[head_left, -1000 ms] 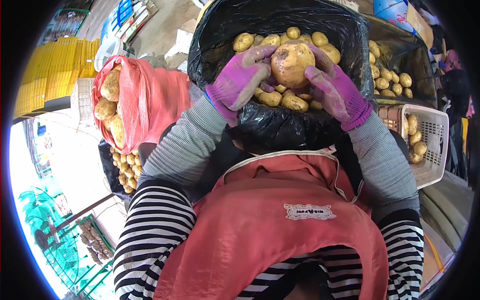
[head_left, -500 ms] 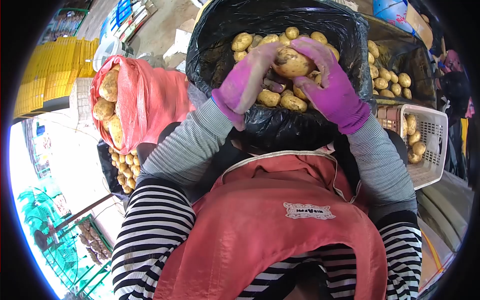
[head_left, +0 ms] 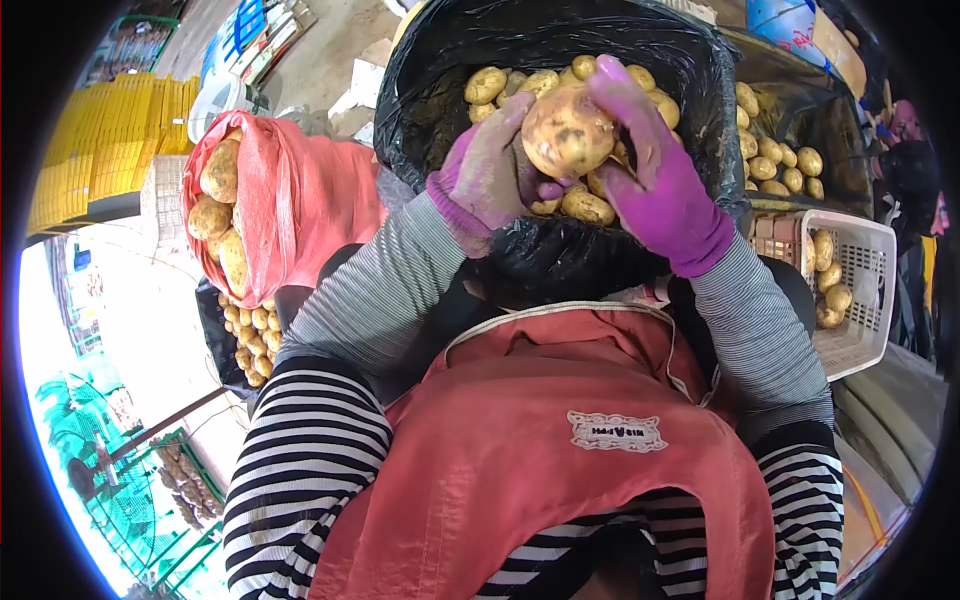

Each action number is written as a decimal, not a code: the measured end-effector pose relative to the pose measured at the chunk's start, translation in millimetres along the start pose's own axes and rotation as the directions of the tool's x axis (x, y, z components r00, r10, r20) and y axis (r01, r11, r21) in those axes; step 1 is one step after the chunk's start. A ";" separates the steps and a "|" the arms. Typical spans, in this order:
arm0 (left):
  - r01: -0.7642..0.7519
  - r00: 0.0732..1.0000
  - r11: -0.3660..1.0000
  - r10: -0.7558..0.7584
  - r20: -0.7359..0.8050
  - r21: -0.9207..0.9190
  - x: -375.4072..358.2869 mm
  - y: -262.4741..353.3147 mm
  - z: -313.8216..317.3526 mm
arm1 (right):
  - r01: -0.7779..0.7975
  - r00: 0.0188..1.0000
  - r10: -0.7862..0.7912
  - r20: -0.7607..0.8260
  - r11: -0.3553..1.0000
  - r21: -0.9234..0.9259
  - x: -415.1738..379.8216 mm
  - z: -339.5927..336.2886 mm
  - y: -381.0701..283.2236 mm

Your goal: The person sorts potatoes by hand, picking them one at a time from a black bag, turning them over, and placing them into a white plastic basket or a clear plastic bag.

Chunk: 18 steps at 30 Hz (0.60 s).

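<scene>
A large potato with brown, dirt-stained skin is held up over a bin lined with a black plastic bag. My left hand, in a dirty purple glove, cups it from the left and below. On the other side, my right hand, gloved the same way, curves its fingers and thumb around the potato's right edge. Beneath both hands lie several smaller potatoes in the bin, some hidden by the gloves and the held potato.
To the left stands a pink woven sack with large potatoes at its mouth. Small potatoes fill a dark-lined container below it. At right are a dark bin and a white plastic crate, both with potatoes. Yellow crates are stacked far left.
The potato has come slightly left and nearer to me, turning to show another side. My left hand has shifted lower around it, and my right hand's fingers have spread a little.
</scene>
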<state>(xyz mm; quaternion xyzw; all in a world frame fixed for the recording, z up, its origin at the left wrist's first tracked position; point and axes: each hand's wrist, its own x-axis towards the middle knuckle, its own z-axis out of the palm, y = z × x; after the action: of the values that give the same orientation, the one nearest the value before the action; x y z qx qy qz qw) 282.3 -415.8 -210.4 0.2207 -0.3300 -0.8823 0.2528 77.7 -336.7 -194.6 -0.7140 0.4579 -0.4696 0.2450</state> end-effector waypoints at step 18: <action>-0.333 0.912 0.411 0.368 0.180 0.848 10.2 -6.0 11.4 | -0.454 0.844 0.493 0.213 0.442 0.774 -11.3 -4.2 11.0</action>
<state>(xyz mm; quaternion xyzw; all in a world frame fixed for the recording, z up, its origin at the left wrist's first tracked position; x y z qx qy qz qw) 266.2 -412.5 -209.1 0.2583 -0.7607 -0.5192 0.2916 67.7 -331.5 -206.4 -0.3585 0.3825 -0.5512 0.6491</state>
